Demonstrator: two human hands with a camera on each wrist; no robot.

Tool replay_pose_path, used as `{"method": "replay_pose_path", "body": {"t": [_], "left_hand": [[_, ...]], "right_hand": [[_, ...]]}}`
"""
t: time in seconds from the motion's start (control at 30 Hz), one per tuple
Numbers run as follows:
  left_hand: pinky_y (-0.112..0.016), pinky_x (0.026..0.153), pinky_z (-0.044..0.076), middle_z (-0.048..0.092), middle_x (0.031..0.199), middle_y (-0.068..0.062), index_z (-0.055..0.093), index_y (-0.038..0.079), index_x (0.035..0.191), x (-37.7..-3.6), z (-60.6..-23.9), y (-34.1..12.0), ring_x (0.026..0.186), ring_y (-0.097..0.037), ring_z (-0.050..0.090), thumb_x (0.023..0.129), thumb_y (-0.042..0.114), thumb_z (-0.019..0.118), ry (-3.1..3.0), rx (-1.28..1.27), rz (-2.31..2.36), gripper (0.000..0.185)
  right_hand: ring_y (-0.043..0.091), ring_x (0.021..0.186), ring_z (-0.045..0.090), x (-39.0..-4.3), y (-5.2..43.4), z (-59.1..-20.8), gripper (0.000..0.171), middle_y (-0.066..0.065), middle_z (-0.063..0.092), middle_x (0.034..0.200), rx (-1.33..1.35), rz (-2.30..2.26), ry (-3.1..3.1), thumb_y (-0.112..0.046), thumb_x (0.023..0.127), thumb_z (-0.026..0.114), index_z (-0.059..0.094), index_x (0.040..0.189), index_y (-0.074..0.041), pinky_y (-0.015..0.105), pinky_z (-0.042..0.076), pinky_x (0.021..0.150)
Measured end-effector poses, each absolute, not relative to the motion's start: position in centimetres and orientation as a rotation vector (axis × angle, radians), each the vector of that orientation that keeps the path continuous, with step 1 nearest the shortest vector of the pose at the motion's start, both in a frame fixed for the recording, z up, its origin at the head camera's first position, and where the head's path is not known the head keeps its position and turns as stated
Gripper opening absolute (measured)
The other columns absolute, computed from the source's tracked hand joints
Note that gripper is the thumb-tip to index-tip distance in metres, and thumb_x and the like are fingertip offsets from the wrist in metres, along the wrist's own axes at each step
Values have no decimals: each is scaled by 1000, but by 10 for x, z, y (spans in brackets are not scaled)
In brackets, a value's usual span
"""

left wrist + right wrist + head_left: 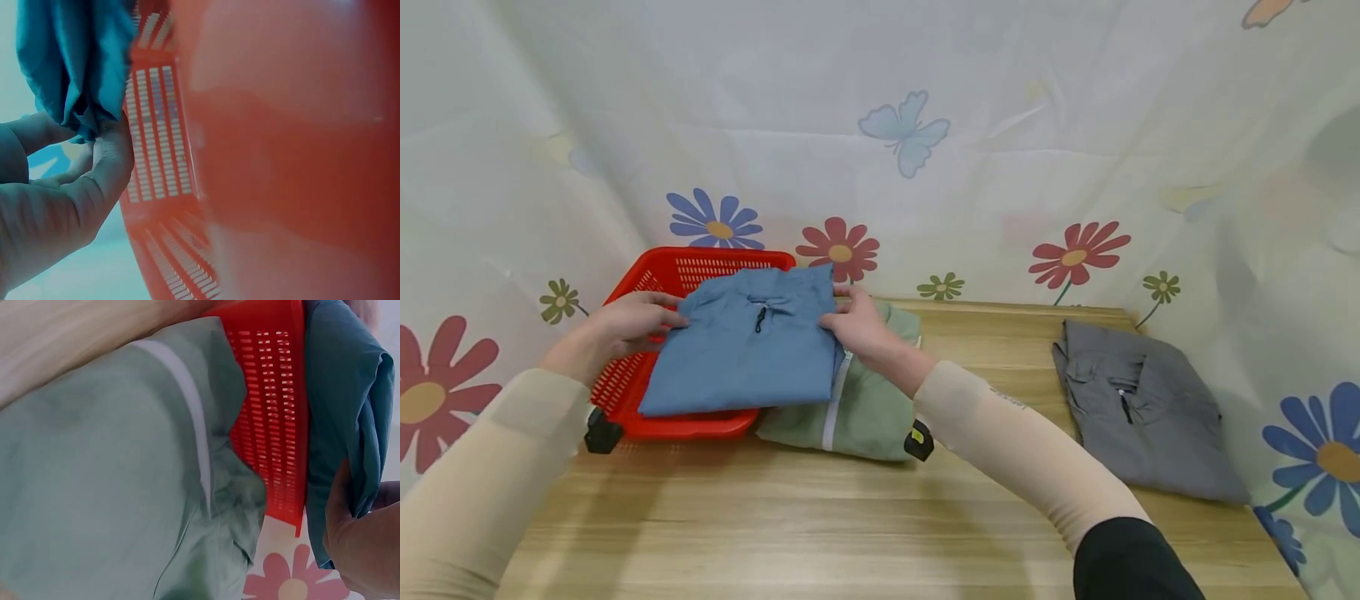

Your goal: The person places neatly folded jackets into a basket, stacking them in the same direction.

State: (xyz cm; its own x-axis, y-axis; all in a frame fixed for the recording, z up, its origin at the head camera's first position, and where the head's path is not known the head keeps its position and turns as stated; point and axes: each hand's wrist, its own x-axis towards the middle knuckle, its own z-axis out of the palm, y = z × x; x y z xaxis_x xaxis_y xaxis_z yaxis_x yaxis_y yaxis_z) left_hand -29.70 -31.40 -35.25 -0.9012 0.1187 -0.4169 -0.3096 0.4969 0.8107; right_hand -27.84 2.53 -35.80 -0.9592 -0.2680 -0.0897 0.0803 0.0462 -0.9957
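Gripping the folded blue zip-collar shirt (745, 350) by its sides, left hand (628, 323) and right hand (861, 327) hold it over the red slotted plastic basket (700, 268); green (865, 408) and grey (1142, 408) folded shirts lie on the bench.

Three folded garments, one blue (745, 350) at 10 o'clock, one green (857, 408) near centre, one grey (1142, 408) at 3 o'clock, one red basket (692, 271) at 10 o'clock, one table (865, 517), two hands, left (632, 321) and right (861, 325)
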Motion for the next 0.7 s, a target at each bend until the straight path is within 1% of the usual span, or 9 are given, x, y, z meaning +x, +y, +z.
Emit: {"method": "replay_pose_path", "body": {"t": [0.1,0.27,0.33,0.5,0.6,0.7], "left_hand": [[-56,106,45,22,158,-33,8,-7,160,-297,-353,-322,137,-51,33,106,20,55,2329,-169,1370,76],[-48,97,53,21,157,-35,7,-9,160,-296,-353,-334,135,-50,33,107,17,52,2330,-180,1340,74],[-48,95,54,21,156,-35,6,-9,159,-295,-353,-338,135,-50,34,107,16,52,2336,-183,1322,74],[-52,97,53,21,154,-37,6,-11,158,-293,-350,-345,133,-51,35,106,14,52,2367,-188,1294,73],[-49,94,54,24,150,-38,5,-13,157,-293,-350,-349,128,-49,38,107,13,51,2397,-184,1268,73],[-48,91,56,27,146,-39,6,-14,156,-293,-352,-352,122,-47,42,107,12,50,2449,-185,1217,72]], "right_hand": [[36,120,61,-278,16,-358,56,27,59,133,-185,-1988,2089,2,100,59,36,151,2,44,51,100],[29,111,64,-282,2,-361,55,20,63,124,-172,-1966,2120,1,99,62,40,150,1,40,55,95],[28,108,64,-283,-1,-362,53,19,64,120,-175,-1955,2141,2,98,63,43,148,1,40,55,93],[24,102,64,-284,-1,-366,53,16,64,118,-160,-1879,2180,-5,97,69,48,145,-2,36,55,90],[27,102,67,-283,2,-370,55,18,65,120,-167,-1889,2091,-9,98,71,46,146,0,39,56,92],[38,108,68,-285,8,-377,56,26,63,126,-202,-1926,1960,-10,100,68,41,148,4,46,55,95]]}}
